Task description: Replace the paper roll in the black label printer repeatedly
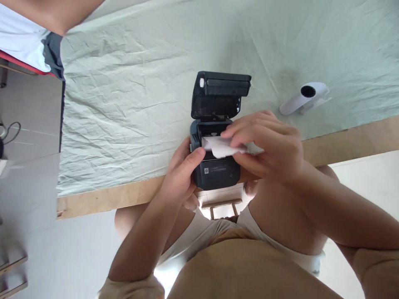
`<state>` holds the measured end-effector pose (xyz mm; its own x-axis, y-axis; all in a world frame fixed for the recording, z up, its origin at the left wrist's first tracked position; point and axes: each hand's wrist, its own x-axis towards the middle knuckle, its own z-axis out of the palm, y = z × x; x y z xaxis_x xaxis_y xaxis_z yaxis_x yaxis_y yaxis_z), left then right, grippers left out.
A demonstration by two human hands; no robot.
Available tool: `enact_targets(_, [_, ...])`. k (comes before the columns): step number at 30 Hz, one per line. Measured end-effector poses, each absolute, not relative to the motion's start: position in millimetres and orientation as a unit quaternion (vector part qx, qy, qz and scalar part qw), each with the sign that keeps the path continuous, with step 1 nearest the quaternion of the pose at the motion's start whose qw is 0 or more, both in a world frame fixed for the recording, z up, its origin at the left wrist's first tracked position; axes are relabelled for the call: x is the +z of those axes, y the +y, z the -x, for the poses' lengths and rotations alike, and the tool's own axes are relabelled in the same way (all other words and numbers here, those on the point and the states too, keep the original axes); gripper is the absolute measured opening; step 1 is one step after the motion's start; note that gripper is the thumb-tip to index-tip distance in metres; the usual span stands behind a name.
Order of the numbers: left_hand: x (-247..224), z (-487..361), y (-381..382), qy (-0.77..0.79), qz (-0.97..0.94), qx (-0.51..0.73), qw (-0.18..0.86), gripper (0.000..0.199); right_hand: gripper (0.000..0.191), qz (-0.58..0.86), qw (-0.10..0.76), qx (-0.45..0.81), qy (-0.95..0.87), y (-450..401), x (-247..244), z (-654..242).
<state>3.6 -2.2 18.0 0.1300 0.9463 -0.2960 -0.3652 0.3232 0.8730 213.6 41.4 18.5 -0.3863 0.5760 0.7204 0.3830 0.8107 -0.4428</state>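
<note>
A dark portable label printer (216, 174) sits at the table's near edge, its lid (218, 93) swung up and back. My left hand (183, 170) grips the printer's left side, with the thumb over the rim of the open compartment. A small white paper roll (220, 146) lies in or just over that compartment, its loose end hanging toward me. The fingers of my right hand (268, 143) are closed around the roll's right end, slightly blurred. Part of the roll is hidden behind those fingers.
A larger white roll with a dark core (304, 99) lies to the right on the pale green cloth (131, 104). A wooden strip (112, 195) runs along the table's front edge. Another person's arm (59, 12) reaches in at the upper left.
</note>
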Motion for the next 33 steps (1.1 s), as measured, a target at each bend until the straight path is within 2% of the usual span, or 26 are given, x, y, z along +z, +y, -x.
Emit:
enact_targets(3, [16.1, -3.0, -2.3, 0.445, -0.329, 0.500, 0.666, 0.054, 0.013, 0.203, 0.439, 0.103, -0.869, 32.6, 20.0, -217.0])
enact_targets(6, [16.9, -2.6, -1.6, 0.448, -0.337, 0.504, 0.657, 0.061, 0.011, 0.187, 0.414, 0.074, -0.888, 28.0, 14.3, -217.7])
enact_targets(9, [17.8, -1.7, -0.4, 0.466, -0.346, 0.484, 0.654, 0.070, 0.020, 0.186, 0.454, 0.085, -0.867, 29.3, 8.8, -219.3])
enact_targets(12, [16.1, 0.2, 0.7, 0.472, -0.364, 0.477, 0.646, 0.077, 0.007, 0.245, 0.513, 0.092, -0.818, 34.7, 7.2, -224.4])
enact_targets(15, [13.2, 2.3, 1.3, 0.466, -0.377, 0.472, 0.647, 0.083, 0.046, 0.348, 0.511, 0.136, -0.774, 41.4, 4.5, -229.5])
enact_targets(17, [11.8, 3.3, 1.4, 0.467, -0.387, 0.465, 0.645, 0.083, 0.062, 0.371, 0.490, 0.179, -0.768, 45.0, 1.9, -231.5])
enact_targets(24, [9.1, 5.5, 2.1, 0.480, -0.402, 0.462, 0.628, 0.077, 0.054, 0.401, 0.489, 0.247, -0.734, 41.9, 4.8, -235.1])
enact_targets(29, [8.9, 3.4, -0.7, 0.478, -0.406, 0.475, 0.617, 0.080, 0.055, 0.376, 0.414, 0.335, -0.759, 40.9, 0.2, -234.4])
enact_targets(33, [17.0, -3.6, -4.2, 0.469, -0.363, 0.492, 0.637, 0.069, 0.065, 0.370, 0.366, 0.404, -0.752, 45.0, -5.6, -233.9])
